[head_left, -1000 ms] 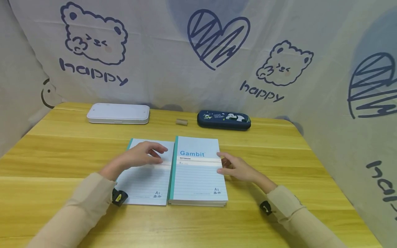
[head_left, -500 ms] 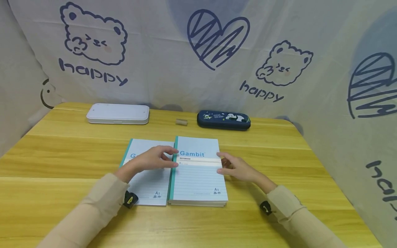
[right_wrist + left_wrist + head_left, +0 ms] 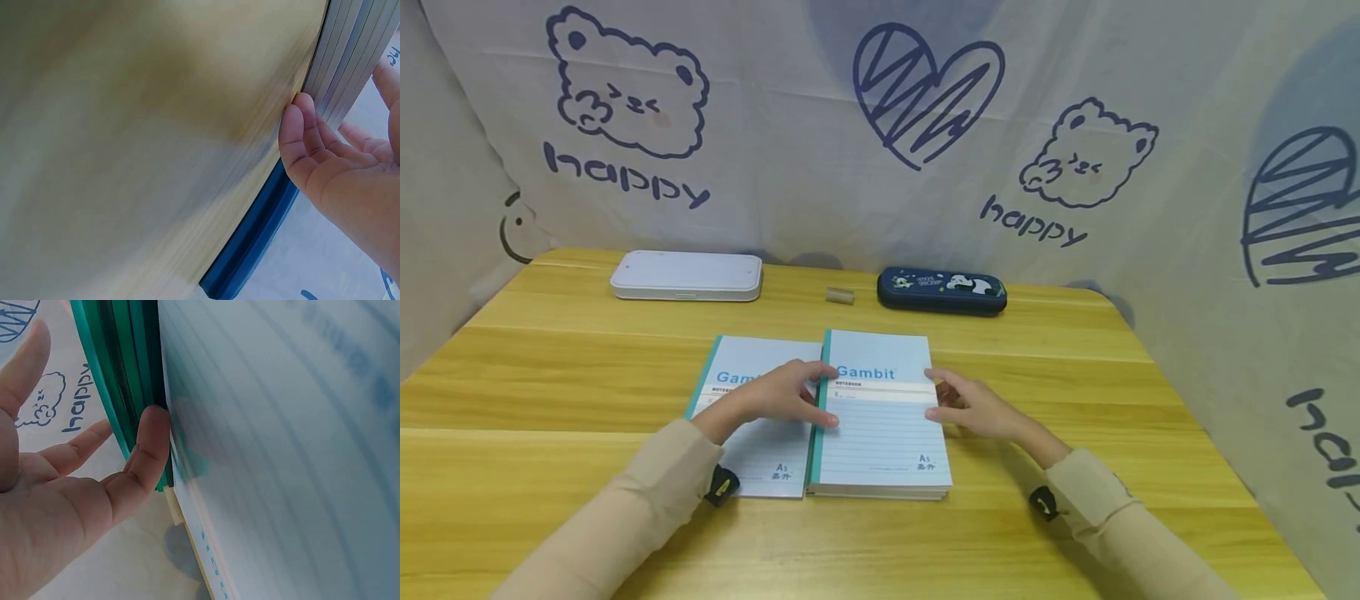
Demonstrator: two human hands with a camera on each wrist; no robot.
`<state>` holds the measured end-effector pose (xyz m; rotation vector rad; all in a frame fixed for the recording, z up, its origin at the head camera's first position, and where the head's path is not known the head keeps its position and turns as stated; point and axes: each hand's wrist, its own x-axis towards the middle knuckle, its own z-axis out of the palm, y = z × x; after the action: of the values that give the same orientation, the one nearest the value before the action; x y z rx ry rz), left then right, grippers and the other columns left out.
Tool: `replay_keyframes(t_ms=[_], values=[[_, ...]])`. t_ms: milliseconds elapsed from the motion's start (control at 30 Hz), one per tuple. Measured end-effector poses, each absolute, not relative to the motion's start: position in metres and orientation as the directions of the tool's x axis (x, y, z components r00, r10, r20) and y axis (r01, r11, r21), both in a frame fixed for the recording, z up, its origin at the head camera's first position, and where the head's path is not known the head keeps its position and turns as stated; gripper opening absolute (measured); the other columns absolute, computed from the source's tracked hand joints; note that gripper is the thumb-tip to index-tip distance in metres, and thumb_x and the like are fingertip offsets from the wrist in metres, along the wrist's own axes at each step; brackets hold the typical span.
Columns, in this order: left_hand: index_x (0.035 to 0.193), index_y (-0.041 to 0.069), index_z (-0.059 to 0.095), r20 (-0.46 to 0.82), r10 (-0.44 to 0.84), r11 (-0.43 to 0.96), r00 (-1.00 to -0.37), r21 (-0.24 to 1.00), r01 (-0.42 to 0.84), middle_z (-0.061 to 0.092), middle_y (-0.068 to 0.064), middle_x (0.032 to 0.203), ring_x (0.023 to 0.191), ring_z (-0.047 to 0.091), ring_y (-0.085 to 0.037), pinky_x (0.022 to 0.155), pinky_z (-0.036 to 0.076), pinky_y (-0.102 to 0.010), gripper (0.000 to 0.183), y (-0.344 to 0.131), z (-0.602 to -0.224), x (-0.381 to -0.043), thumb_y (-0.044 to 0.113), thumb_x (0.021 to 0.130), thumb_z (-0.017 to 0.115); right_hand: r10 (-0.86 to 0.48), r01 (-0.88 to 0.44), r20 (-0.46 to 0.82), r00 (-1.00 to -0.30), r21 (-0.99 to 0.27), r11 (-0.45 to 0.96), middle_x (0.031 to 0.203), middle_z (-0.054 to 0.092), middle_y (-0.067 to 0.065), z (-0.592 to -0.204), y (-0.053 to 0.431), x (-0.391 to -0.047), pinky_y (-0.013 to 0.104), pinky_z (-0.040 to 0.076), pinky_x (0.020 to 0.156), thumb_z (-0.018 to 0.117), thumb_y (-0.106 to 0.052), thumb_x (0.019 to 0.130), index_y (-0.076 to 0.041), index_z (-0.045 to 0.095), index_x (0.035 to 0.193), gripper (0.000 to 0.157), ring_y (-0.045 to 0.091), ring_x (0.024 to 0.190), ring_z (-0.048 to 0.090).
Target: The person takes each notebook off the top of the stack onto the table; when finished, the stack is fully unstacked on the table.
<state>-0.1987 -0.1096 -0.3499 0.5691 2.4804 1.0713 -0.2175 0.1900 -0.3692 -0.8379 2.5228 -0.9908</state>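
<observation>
A stack of notebooks (image 3: 883, 442) with "Gambit" on its pale blue cover lies in the middle of the table. My left hand (image 3: 786, 392) is at its left side; in the left wrist view the curled fingers (image 3: 150, 440) meet the green spines (image 3: 122, 362), and the thumb reaches over the cover. At the right side, my right hand (image 3: 973, 406) holds the stack's edge, with thumb and index finger at the cover. Its other fingers (image 3: 303, 134) curl against the page edges (image 3: 350, 50) in the right wrist view. A matching notebook (image 3: 760, 467) lies flat under my left hand, partly hidden.
At the back of the wooden table (image 3: 550, 358) are a white pencil case (image 3: 687, 275), a small tan cylinder (image 3: 839, 295) and a dark blue panda pencil case (image 3: 942, 290). A printed curtain (image 3: 790, 100) hangs behind them.
My left hand has moved right, from above the left notebook to the stack's spine edge, with thumb and index finger now over its cover. The right hand and notebooks have stayed in place.
</observation>
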Motion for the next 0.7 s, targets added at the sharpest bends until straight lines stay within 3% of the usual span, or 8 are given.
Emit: replay_keyframes(t_ms=[467, 700], values=[[0.129, 0.004, 0.042, -0.189, 0.458, 0.702, -0.868, 0.676, 0.223, 0.045, -0.014, 0.107, 0.081, 0.054, -0.018, 0.073, 0.046, -0.033, 0.078, -0.1018, -0.3502, -0.1973, 0.023, 0.064, 0.081, -0.619, -0.411, -0.064, -0.783, -0.694, 0.591, 0.107, 0.054, 0.012, -0.3685, 0.1899, -0.2170, 0.033, 0.043, 0.079, 0.058, -0.025, 0.088, 0.002, 0.033, 0.134, 0.060, 0.023, 0.095, 0.050], [0.131, 0.006, 0.041, -0.212, 0.428, 0.727, -0.879, 0.659, 0.195, 0.046, -0.014, 0.111, 0.083, 0.054, -0.018, 0.074, 0.046, -0.032, 0.077, -0.1006, -0.3496, -0.1969, 0.019, 0.065, 0.080, -0.622, -0.416, -0.061, -0.781, -0.692, 0.590, 0.106, 0.054, 0.012, -0.3685, 0.1900, -0.2169, 0.033, 0.043, 0.078, 0.058, -0.026, 0.088, 0.003, 0.033, 0.134, 0.060, 0.023, 0.094, 0.051]])
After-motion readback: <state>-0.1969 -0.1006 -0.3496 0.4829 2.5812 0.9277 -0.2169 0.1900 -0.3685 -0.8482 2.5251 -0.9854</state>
